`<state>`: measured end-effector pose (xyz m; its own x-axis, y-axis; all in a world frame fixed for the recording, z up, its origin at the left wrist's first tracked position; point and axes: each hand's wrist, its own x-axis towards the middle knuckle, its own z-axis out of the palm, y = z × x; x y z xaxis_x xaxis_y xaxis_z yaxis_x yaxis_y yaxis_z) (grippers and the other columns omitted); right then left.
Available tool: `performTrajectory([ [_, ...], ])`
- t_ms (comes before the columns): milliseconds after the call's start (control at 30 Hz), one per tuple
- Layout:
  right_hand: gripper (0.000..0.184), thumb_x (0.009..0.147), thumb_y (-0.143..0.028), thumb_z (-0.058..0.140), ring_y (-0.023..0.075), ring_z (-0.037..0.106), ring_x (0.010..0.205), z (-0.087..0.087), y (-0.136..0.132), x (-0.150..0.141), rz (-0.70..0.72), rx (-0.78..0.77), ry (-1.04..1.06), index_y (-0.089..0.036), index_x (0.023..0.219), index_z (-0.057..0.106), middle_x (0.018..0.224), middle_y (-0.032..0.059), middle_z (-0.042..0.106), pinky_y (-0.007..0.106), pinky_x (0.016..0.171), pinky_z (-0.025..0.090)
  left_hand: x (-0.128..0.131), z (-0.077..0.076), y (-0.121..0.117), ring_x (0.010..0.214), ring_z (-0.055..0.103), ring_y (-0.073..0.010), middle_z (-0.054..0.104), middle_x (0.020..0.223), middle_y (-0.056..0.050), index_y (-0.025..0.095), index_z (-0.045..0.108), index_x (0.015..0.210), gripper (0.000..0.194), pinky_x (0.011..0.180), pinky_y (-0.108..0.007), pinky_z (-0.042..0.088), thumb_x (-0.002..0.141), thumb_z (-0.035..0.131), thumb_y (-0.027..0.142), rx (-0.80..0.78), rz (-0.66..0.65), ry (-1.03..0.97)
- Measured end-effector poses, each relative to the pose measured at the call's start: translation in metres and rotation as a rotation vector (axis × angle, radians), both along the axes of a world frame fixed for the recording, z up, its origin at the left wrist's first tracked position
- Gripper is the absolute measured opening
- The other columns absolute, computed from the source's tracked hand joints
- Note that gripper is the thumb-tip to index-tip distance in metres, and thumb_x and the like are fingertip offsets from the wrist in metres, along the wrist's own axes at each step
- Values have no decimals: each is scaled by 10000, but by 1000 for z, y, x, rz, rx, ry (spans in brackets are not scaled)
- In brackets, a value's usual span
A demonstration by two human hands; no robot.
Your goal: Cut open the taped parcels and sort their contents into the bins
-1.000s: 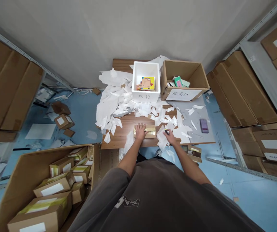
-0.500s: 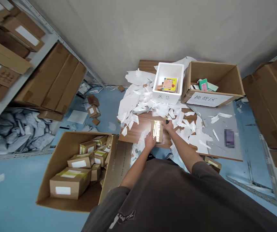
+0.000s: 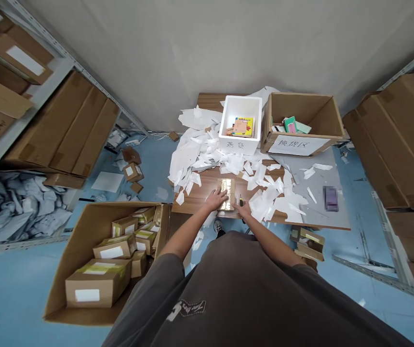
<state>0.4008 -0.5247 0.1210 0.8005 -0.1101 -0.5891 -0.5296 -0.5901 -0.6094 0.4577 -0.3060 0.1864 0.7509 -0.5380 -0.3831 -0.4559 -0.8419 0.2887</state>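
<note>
A small cardboard box [image 3: 227, 188] with shiny tape along its top lies near the table's front edge. Across its left side rests my left hand [image 3: 216, 199], fingers stretched out over the top. My right hand [image 3: 244, 210] is closed around a small black and yellow utility knife [image 3: 241, 200], close to the box's lower right corner. The blade is too small to make out.
Torn white paper [image 3: 195, 144] covers much of the wooden table [image 3: 207, 181]. Behind stand a white foam bin [image 3: 241, 146] and a labelled carton [image 3: 300, 144]. At left on the floor, a large open carton [image 3: 57, 270] holds several taped boxes. Shelving flanks both sides.
My left hand has shifted from the box's lower left corner onto its top. My right hand, with the utility knife, has come down from the upper right side to the lower right corner.
</note>
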Motion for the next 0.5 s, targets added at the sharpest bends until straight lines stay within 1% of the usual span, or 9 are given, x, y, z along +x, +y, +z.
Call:
performTrajectory([
  [100, 601, 794, -591, 764, 269, 741, 1040, 1, -3, 14, -154, -33, 66, -251, 1245, 559, 1152, 70, 755, 314, 858, 554, 1, 5, -4, 1657, 301, -361, 558, 1640, -78, 328, 728, 1297, 534, 1294, -514, 313, 804, 870, 182, 22, -89, -21],
  [167, 585, 799, -550, 768, 281, 744, 1075, 2, -12, 27, -179, 1, 30, -249, 1257, 562, 1175, 79, 757, 326, 879, 562, -4, 9, -16, 1606, 368, -377, 565, 1617, -113, 291, 702, 1333, 607, 1294, -508, 296, 771, 930, 275, 34, -111, -19],
  [200, 588, 792, -525, 782, 286, 741, 1097, 3, -18, 35, -179, 10, 8, -247, 1262, 563, 1193, 84, 756, 333, 898, 562, -7, 11, -24, 1570, 410, -382, 569, 1607, -128, 274, 684, 1353, 642, 1290, -511, 293, 768, 944, 325, 34, -92, -21],
  [267, 628, 753, -475, 837, 294, 728, 1133, 7, -32, 52, -158, 6, -19, -241, 1266, 563, 1226, 95, 751, 347, 944, 554, -17, 12, -43, 1514, 459, -393, 602, 1562, -153, 247, 654, 1376, 678, 1279, -526, 292, 784, 947, 401, 32, -5, -38],
  [333, 670, 713, -444, 889, 301, 719, 1138, 12, -44, 67, -117, -19, -29, -238, 1262, 566, 1232, 105, 749, 364, 971, 544, -28, 11, -62, 1495, 464, -406, 657, 1484, -167, 234, 634, 1384, 699, 1269, -544, 294, 796, 948, 444, 32, 104, -60],
  [367, 669, 715, -447, 894, 302, 716, 1129, 16, -50, 72, -94, -28, -42, -236, 1259, 568, 1226, 109, 750, 371, 974, 542, -33, 10, -70, 1481, 473, -408, 677, 1450, -169, 231, 627, 1387, 706, 1262, -547, 302, 799, 949, 454, 36, 160, -66],
  [433, 606, 782, -487, 849, 287, 717, 1087, 23, -57, 76, -41, -12, -89, -232, 1257, 571, 1195, 101, 752, 375, 960, 547, -42, 7, -83, 1434, 509, -403, 694, 1412, -173, 222, 619, 1397, 718, 1246, -548, 325, 807, 950, 463, 49, 263, -64],
  [500, 492, 902, -539, 731, 253, 724, 968, 31, -61, 70, 35, 58, -127, -229, 1252, 579, 1092, 70, 758, 356, 891, 564, -49, 5, -88, 1392, 536, -394, 684, 1412, -177, 213, 608, 1422, 742, 1238, -546, 339, 810, 953, 451, 59, 331, -56],
])
